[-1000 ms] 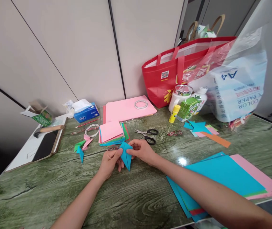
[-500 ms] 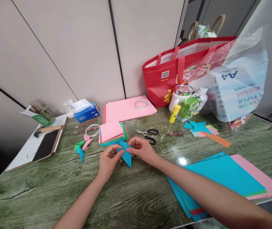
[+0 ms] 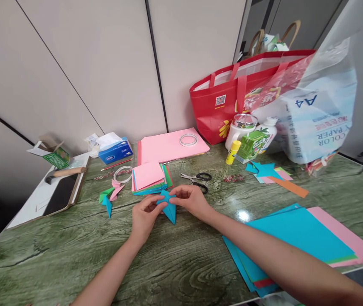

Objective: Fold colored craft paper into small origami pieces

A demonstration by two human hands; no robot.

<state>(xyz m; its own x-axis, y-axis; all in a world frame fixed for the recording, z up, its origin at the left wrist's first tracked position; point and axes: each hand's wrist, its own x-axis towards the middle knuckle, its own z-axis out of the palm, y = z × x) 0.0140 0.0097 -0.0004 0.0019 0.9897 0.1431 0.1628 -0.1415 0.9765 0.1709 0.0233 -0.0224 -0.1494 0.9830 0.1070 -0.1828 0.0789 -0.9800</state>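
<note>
- Your left hand pinches the folded blue paper at its upper left edge, with the fingertips closed tight on it.
- Your right hand pinches the same piece from the opposite side, thumb and fingers pressed on its upper right edge.
- The folded blue paper sits between your two grips, its long point aimed down toward you, low over the green table. I cannot tell whether the tip touches the surface.
- Just beyond the grip lies a stack of small squares, pink on top with blue and green edges showing beneath.
- Just past the knuckles of your right hand, the scissors lie flat, black handles to the right.
- Left of your left hand, near but apart from it, a few small folded pieces in green, pink and blue rest on the table.
- Beyond those pieces, beside the stack, lies a tape ring.
- Right of the grip and nearer to you, large blue and pink sheets lie fanned out, and your right forearm crosses above their near corner.
- Well beyond the grip, a large pink sheet carries a second tape ring. To its right stand a glue stick and a red bag.
</note>
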